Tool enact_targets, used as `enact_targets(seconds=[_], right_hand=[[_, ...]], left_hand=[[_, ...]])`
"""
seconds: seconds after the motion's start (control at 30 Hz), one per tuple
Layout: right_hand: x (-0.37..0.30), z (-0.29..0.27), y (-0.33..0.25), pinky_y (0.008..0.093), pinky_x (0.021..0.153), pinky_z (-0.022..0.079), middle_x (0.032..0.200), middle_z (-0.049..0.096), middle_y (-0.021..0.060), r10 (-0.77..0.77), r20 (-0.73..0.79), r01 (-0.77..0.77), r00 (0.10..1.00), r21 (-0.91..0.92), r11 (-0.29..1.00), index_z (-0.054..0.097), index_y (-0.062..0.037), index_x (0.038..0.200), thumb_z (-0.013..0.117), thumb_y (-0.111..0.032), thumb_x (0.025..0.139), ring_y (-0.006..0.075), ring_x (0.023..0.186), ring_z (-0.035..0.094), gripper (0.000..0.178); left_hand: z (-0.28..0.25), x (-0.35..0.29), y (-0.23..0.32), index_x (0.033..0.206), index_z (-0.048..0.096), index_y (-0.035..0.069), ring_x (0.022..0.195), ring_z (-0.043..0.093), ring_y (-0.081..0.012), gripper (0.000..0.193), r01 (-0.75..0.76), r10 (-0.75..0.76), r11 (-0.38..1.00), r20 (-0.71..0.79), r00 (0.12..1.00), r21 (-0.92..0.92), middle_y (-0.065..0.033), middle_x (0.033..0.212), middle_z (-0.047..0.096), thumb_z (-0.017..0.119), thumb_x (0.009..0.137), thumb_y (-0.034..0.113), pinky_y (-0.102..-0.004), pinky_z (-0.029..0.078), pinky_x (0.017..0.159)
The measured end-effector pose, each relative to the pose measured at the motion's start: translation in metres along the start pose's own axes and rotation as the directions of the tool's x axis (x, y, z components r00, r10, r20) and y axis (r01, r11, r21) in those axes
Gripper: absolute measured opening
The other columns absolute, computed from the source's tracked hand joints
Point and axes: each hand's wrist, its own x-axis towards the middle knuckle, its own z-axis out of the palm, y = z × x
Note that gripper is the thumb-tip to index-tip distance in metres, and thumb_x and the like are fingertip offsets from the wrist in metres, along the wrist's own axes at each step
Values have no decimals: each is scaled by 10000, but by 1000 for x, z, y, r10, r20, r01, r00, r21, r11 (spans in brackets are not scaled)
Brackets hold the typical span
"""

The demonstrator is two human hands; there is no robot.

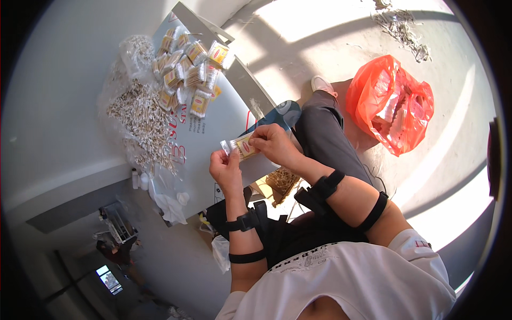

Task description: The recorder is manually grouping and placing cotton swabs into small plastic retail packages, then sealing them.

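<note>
Between my two hands is a small clear packet of cotton swabs (244, 148) with a yellow and red label. My left hand (226, 169) grips its left end, the thumb pressed against the wrapper. At the opposite end, my right hand (274, 144) pinches the packet between thumb and fingers. The packet is held over the near right part of the table (213, 141). On the far part of that surface lies a heap of similar swab packets (186, 69). To its left, loose cotton swabs (141, 120) spill out of a large clear plastic bag (137, 50).
A red plastic bag (392, 101) with wrappers inside stands on the floor to my right. Below the table's near edge sits a container of thin sticks (282, 184). White scraps (402, 32) lie on the far floor. Small white bottles (143, 180) stand by the left wall.
</note>
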Motion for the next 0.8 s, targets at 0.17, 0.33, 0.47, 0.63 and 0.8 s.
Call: enact_targets(seconds=[0.17,0.33,0.47,0.63,0.8], right_hand=[[8,-14,-2,211,528,388,651,585,12,80,-202,-7,976,340,940,643,26,800,608,-89,882,64,568,495,145],[13,-50,-17,165,483,340,651,569,-17,151,-367,76,918,535,841,644,-37,788,613,-113,883,28,543,448,126],[15,-66,-14,155,472,328,655,570,-19,191,-389,57,901,544,837,648,-37,801,613,-110,876,23,538,439,110],[13,-66,-19,149,469,320,663,567,-24,172,-372,78,912,569,818,643,-37,806,613,-113,877,14,540,432,108],[21,-70,-26,153,466,322,663,559,-28,220,-375,52,901,595,802,639,-34,817,602,-110,883,19,535,434,108]], left_hand=[[-1,7,-36,834,567,8,562,524,-77,124,328,-328,919,38,944,-221,-13,650,566,685,831,48,-201,417,510],[10,-3,-38,1197,492,-29,1043,567,-285,372,-314,397,856,-133,908,411,-188,1192,542,621,881,118,-390,478,840],[16,-17,-18,1414,297,-15,1362,285,-371,630,-606,514,580,333,791,545,-216,1483,263,542,932,307,-485,263,1086],[23,-33,-26,1486,149,4,1432,135,-365,769,-638,329,460,549,768,617,-210,1548,139,385,951,503,-499,73,1151],[22,-29,-27,1477,183,-8,1430,152,-356,766,-630,318,452,546,775,632,-195,1549,152,422,939,482,-494,77,1151]])
